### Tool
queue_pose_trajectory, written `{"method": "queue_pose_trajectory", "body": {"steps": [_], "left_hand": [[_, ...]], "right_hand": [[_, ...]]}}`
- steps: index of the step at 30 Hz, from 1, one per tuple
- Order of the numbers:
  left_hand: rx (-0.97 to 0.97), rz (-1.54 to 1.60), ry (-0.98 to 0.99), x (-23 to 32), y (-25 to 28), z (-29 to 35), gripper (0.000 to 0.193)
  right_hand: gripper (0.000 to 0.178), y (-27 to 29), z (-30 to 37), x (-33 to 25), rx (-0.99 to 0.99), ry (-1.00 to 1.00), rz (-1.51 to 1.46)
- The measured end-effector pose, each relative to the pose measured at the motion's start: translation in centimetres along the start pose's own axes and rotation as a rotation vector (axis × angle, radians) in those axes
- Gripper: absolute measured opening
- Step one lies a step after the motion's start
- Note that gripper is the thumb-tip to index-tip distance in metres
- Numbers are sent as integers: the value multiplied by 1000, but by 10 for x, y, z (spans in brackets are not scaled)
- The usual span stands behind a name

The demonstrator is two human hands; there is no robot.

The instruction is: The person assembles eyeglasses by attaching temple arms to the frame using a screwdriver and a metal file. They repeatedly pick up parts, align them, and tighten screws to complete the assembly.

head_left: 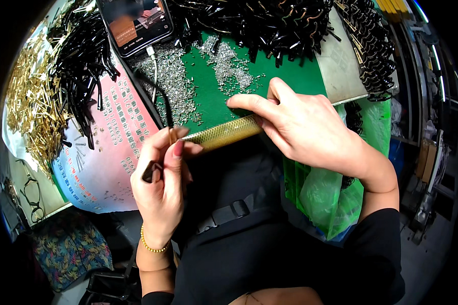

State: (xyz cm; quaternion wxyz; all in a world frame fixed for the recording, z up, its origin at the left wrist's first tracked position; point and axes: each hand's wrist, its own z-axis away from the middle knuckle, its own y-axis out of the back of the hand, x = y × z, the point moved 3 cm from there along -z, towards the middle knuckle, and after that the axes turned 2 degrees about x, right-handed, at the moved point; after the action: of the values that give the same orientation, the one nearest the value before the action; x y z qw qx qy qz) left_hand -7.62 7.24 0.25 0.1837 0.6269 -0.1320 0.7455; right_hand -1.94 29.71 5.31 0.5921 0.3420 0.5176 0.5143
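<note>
In my left hand (160, 185), thumb and fingers are pinched round a thin dark eyeglass temple (169, 109). Its curved arm rises past the fingertips, and a brown end (150, 172) pokes out by the palm. My right hand (310, 129) grips the right end of a gold cylindrical tool handle with a knurled surface (224, 133), its index finger stretched out above it. The handle's left end meets my left fingertips, which hide any tip. Both hands are just in front of the green mat (290, 81).
Small silver metal pieces (170, 66) lie heaped on the mat. Beyond are piles of black temples (269, 25) and gold temples (30, 96). A phone (137, 25) with a white cable stands at the back. Eyeglasses (33, 195) lie left; a green plastic bag (328, 198) hangs right.
</note>
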Motion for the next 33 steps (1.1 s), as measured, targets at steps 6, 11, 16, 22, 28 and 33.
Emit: {"method": "queue_pose_trajectory", "body": {"steps": [6,11,16,22,28,33], "left_hand": [[-50,16,20,2,-1,-8,25],[-9,-27,-48,1,-1,-6,25],[20,-202,-168,0,-4,-7,25],[173,-771,-797,-4,-7,-6,34],[19,-789,-567,-1,-11,-7,30],[264,-463,-460,-42,41,-3,21]], "right_hand": [[43,10,-10,-11,-164,-19,-343],[47,19,-21,-42,-533,-326,-1245],[49,17,-24,-39,-519,-323,-1270],[51,13,-18,-36,-565,-402,-1561],[54,-11,-6,-33,1,74,-486],[35,45,-1,-5,346,55,-279]]}}
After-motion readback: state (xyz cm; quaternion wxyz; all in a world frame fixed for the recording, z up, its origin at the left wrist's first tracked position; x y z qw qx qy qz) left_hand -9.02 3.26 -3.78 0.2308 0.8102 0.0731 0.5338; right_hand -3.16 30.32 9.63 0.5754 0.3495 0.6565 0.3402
